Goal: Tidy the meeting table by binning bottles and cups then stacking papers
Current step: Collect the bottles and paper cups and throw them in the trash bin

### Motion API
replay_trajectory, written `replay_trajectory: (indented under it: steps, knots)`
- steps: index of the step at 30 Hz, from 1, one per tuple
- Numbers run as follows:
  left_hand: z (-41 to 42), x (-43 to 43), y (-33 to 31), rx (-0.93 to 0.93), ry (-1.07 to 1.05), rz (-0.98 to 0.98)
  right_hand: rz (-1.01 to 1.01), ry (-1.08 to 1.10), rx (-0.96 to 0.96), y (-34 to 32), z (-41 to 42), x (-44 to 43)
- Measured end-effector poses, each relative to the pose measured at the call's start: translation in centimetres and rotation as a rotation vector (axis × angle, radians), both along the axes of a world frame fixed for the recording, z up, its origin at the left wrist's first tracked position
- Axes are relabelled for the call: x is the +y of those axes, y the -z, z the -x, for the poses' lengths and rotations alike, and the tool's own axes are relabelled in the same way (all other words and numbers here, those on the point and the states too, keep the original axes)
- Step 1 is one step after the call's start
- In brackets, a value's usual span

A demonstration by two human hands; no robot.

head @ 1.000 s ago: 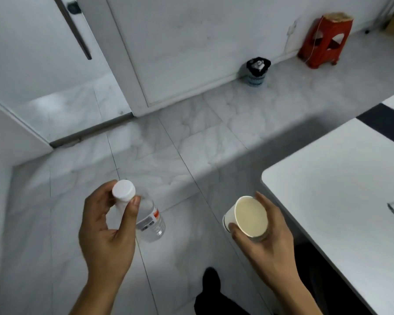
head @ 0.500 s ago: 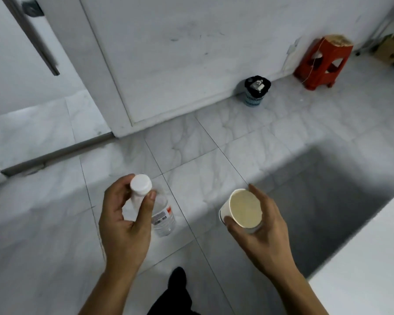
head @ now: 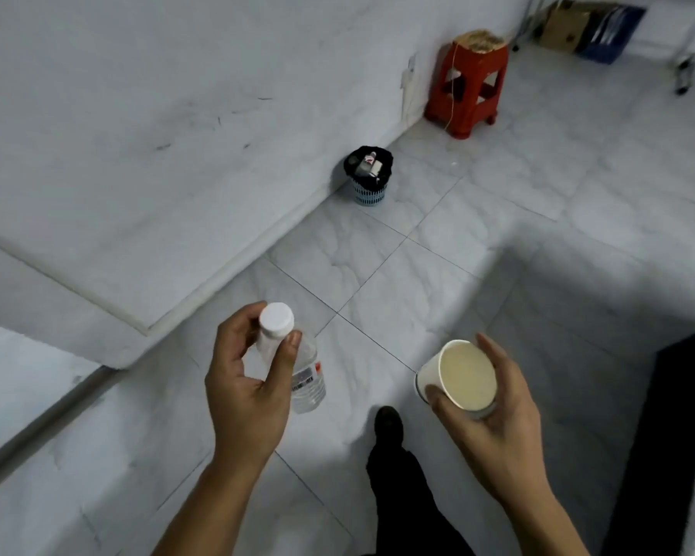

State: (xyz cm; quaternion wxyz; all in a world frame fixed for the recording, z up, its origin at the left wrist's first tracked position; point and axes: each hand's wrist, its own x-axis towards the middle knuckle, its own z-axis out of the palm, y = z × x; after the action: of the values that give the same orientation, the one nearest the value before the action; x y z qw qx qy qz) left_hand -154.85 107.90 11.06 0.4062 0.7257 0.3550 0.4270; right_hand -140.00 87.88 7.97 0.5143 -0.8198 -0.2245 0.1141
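Note:
My left hand (head: 245, 385) grips a clear plastic bottle (head: 308, 381) by its neck, just under the white cap, so the bottle hangs down over the floor. My right hand (head: 494, 419) holds a white paper cup (head: 460, 379) tilted toward me, its pale inside showing. Ahead on the floor, against the wall, stands a small blue bin (head: 368, 174) lined with a black bag and holding some rubbish. Both hands are well short of the bin.
A red plastic stool (head: 468, 82) stands by the wall beyond the bin. Cardboard and blue folders (head: 586, 28) lie at the far right, near metal legs. The dark table edge (head: 675, 435) is at my right. My shoe (head: 388, 421) is on the marble tiles.
The view has swung right and forward: the bin is now larger and nearer the centre, and the table has slid to the right edge. Both hands keep hold of the bottle and the cup.

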Motion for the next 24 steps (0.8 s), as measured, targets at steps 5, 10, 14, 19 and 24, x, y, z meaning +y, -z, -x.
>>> replay_trajectory:
  steps: [5, 10, 14, 19, 24]
  knots:
    - [-12.6, 9.8, -1.3, 0.025, 0.016, -0.023, -0.010, 0.027, 0.033, -0.2, -13.1, 10.2]
    - [-21.7, 19.9, -4.0, -0.072, -0.088, -0.042, 0.001, -0.094, 0.001, -3.7, -24.9, 22.1]
    - [-27.5, 27.7, -2.5, -0.072, -0.171, -0.004, 0.024, -0.150, -0.001, -3.5, -32.2, 30.9]
    - [-37.3, 38.9, 1.3, -0.031, -0.173, 0.061, 0.071, -0.121, 0.020, -0.1, -41.3, 42.0]
    - [-50.3, 50.7, 0.2, -0.004, -0.075, 0.098, 0.112, -0.038, -0.002, -1.1, -51.4, 52.1]
